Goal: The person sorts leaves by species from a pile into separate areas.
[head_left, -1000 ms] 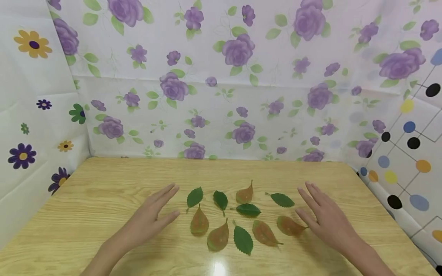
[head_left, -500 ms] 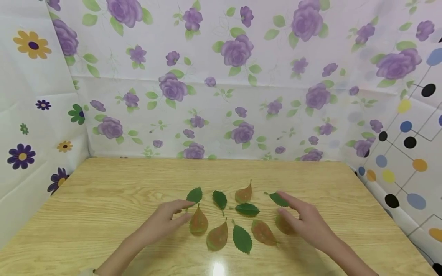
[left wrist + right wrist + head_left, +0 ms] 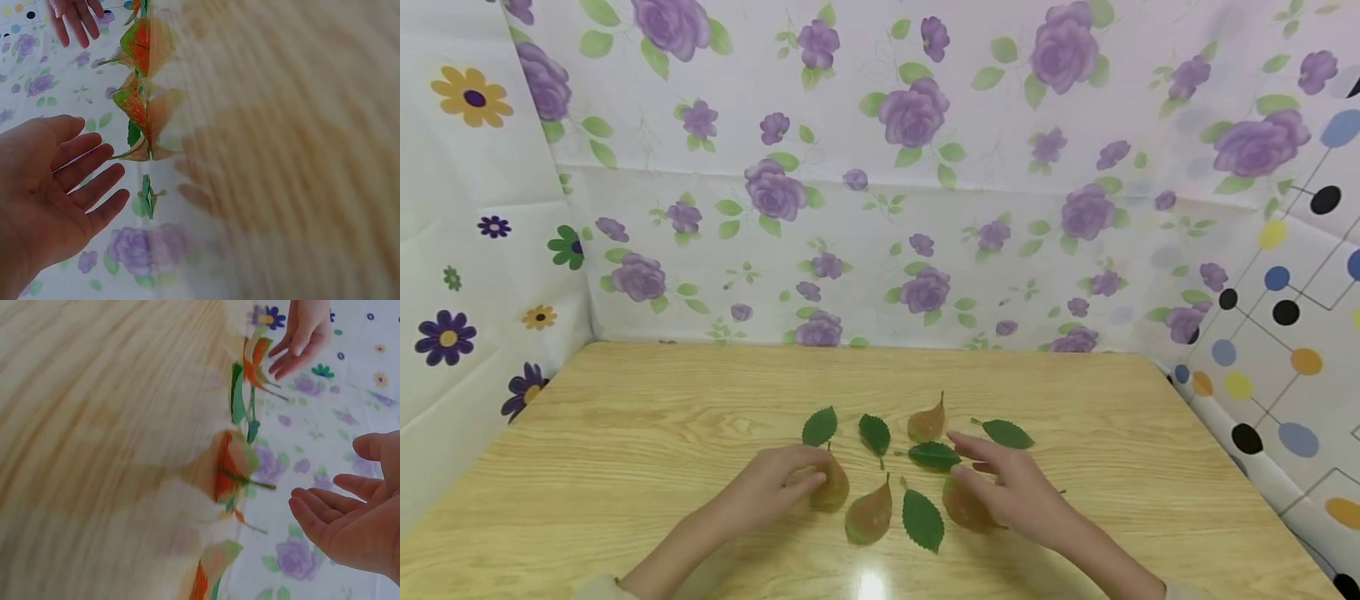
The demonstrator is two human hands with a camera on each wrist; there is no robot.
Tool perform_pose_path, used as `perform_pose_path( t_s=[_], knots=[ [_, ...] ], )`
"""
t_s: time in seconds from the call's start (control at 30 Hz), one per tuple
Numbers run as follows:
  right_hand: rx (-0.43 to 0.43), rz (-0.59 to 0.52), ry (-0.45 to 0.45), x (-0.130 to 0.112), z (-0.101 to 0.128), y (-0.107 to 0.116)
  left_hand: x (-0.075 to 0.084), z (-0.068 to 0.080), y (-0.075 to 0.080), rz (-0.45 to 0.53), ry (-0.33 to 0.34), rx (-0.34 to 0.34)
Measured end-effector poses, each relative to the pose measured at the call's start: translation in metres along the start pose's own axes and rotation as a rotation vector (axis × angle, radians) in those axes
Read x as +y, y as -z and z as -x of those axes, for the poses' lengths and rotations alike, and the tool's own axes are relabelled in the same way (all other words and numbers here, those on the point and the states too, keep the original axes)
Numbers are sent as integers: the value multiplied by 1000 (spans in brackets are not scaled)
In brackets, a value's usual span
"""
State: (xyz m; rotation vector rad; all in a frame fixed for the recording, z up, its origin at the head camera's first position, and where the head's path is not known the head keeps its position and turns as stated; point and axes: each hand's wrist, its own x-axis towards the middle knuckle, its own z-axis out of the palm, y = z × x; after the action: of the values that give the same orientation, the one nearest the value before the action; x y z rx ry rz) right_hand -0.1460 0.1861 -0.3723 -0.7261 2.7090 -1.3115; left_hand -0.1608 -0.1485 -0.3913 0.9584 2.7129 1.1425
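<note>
Several green serrated leaves and several reddish-brown leaves lie on a wooden table. My left hand [image 3: 775, 483] hovers with loose, relaxed fingers, thumb and fingertips overlapping a reddish leaf [image 3: 835, 490] in the head view. A green leaf [image 3: 820, 426] lies just beyond it. My right hand [image 3: 1018, 496] is over another reddish leaf [image 3: 964, 507], its fingertips by a green leaf [image 3: 934, 456]. One more reddish leaf is hidden behind this hand, only its stem showing. Both wrist views show an empty palm: left hand [image 3: 69, 181], right hand [image 3: 356, 515].
Between the hands lie a reddish leaf [image 3: 870, 515] and a green leaf [image 3: 922, 518]. Farther back are a reddish leaf [image 3: 927, 422] and green leaves [image 3: 874, 435]. A flowered cloth [image 3: 820, 275] hangs behind the wooden table [image 3: 662, 400].
Both hands have moved inward over the leaves, the right one farther left, uncovering a green leaf at the back right. The leaves themselves stay put.
</note>
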Motion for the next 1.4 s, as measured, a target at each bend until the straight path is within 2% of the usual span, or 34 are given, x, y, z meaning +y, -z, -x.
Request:
perform_pose_path(
  t_s=[0.23,0.5,0.67,0.9,1.0,1.1,1.23,1.4],
  knots=[
    [-97,-10,12,-7,-12,-16,1,-2,0,-78,-52,-38],
    [-186,-104,33,-11,-20,-29,0,-1,-3,-244,-91,-140],
    [-209,-133,10,-12,-26,-36,1,2,-5,-295,-97,-191],
    [-195,-94,52,-13,-34,-47,4,8,-10,-330,-152,-251],
    [-189,-71,51,-13,-36,-51,6,10,-11,-354,-139,-271],
    [-193,-64,43,-12,-39,-54,8,12,-11,-356,-82,-310],
    [-197,-55,48,-13,-43,-58,10,17,-10,-311,-4,-364],
    [-209,-22,45,-13,-47,-64,10,21,-8,-284,-6,-378]
  ],
)
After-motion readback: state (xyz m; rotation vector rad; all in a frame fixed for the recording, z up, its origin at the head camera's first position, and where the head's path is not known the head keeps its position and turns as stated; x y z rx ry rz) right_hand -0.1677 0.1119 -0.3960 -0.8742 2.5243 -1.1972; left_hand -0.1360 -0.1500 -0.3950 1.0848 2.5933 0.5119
